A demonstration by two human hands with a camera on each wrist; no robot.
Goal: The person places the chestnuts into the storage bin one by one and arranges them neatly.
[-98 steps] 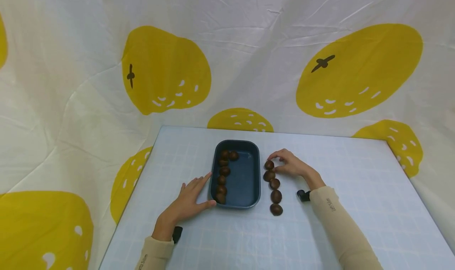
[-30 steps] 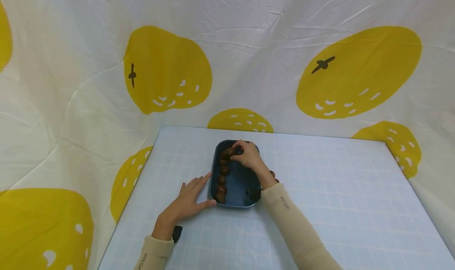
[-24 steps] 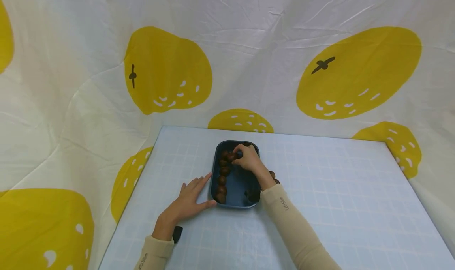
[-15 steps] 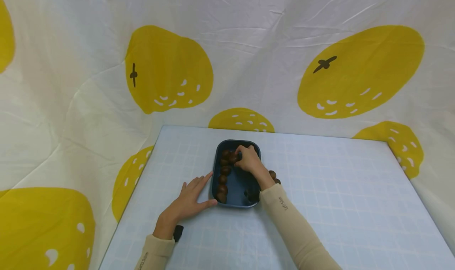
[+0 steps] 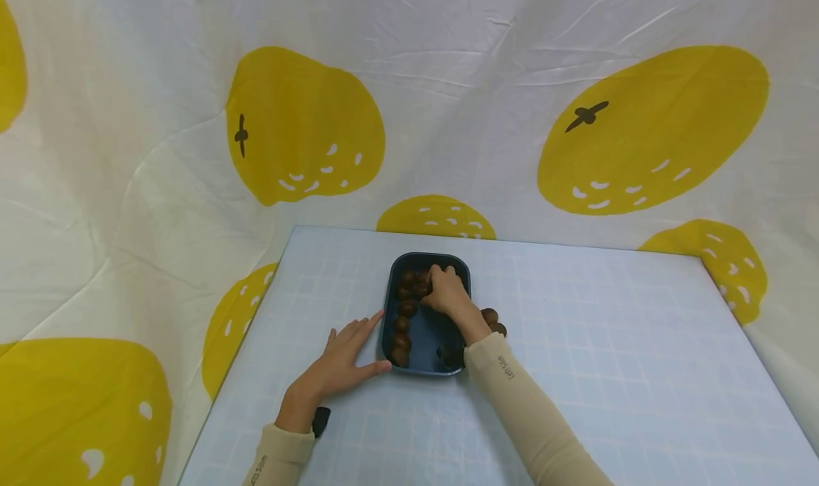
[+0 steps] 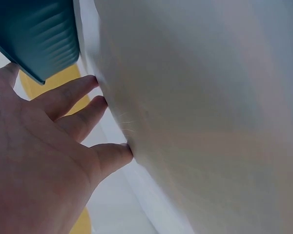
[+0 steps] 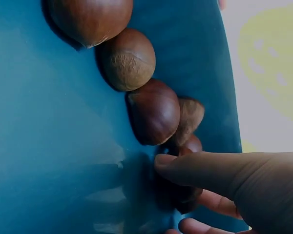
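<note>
A dark blue rectangular tray (image 5: 425, 369) holds several brown chestnuts (image 5: 401, 324) in a line along its left side, with more at its far end. Inside the tray, my right hand (image 5: 448, 294) reaches down at the far end. The right wrist view shows its thumb and fingers around a dark chestnut (image 7: 184, 204), partly hidden by the thumb, beside other chestnuts (image 7: 154, 112). My left hand (image 5: 339, 362) lies spread at the tray's left side, index finger and thumb at the rim; its other fingertips rest on the table in the left wrist view.
More chestnuts (image 5: 490, 316) lie on the table to the right of the tray, partly hidden by my right forearm. A pale blue checked cloth covers the table (image 5: 608, 344). Behind it hangs a white curtain (image 5: 461, 138) printed with yellow fruit.
My right hand took a chestnut from the row right of the tray and carried it left into the tray's far end. Since then it has shifted slightly nearer. My left hand stayed put.
</note>
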